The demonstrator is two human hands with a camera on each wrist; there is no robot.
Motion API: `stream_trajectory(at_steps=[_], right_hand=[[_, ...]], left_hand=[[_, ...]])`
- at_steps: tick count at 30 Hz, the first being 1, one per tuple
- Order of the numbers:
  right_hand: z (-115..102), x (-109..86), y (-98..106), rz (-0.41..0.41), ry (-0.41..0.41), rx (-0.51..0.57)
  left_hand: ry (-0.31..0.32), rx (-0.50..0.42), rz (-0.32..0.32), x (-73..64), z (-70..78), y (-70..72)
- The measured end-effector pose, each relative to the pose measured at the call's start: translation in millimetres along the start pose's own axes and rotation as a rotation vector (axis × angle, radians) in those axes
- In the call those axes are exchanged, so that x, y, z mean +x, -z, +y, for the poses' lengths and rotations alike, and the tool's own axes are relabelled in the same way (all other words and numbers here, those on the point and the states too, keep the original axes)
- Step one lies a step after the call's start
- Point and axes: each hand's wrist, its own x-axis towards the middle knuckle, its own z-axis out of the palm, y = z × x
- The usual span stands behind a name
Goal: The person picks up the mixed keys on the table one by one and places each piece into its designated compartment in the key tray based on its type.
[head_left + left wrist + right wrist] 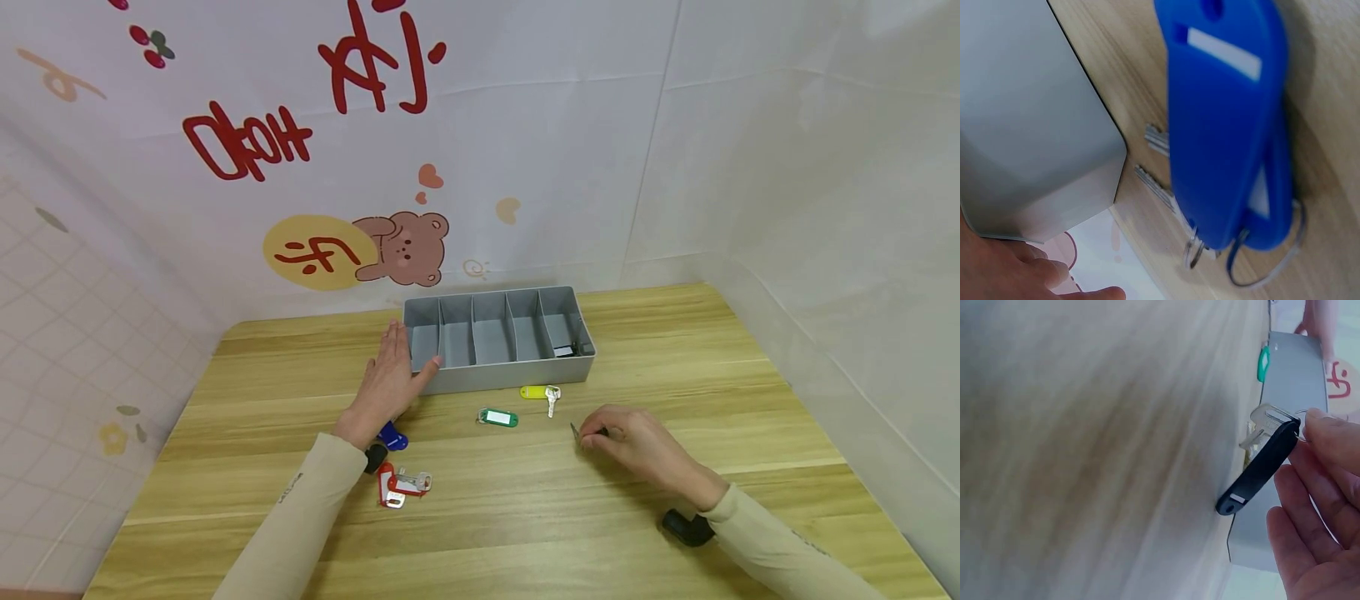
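My right hand (637, 442) pinches the ring of a key with a black key tag (1261, 465) between thumb and fingertips, just above the table. A silver key (1266, 422) hangs from the same ring. At the left end of a grey compartment box (495, 377), my left hand (386, 379) lies with straight fingers along the side, the thumb at the front rim. In the box's rightmost compartment lies a black key tag (564, 351). Blue key tags (1222, 125) with keys lie under my left wrist.
In front of the box are a yellow key tag (534, 392) with a key and a green key tag (498, 417). Red key tags (408, 486) with keys lie by my left forearm. A printed white curtain (525, 125) hangs behind the wooden table (510, 533).
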Motion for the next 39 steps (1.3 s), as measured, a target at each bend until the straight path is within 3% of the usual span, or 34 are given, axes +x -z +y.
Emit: stream_trajectory(at_steps=[8,17,39], right_hand=[[2,1.1,9,0.078,-0.007,-0.003],[-1,2.6,20,0.101,-0.058,-0.017],[-13,18.6,42,0.237,-0.095,-0.027]], left_hand=[[-0.004,0.008,0.004,-0.1,0.5,1.0],[-0.004,0.009,0.003,-0.5,0.0,0.7],[-0.001,-0.012,-0.005,-0.8,0.3,1.1]])
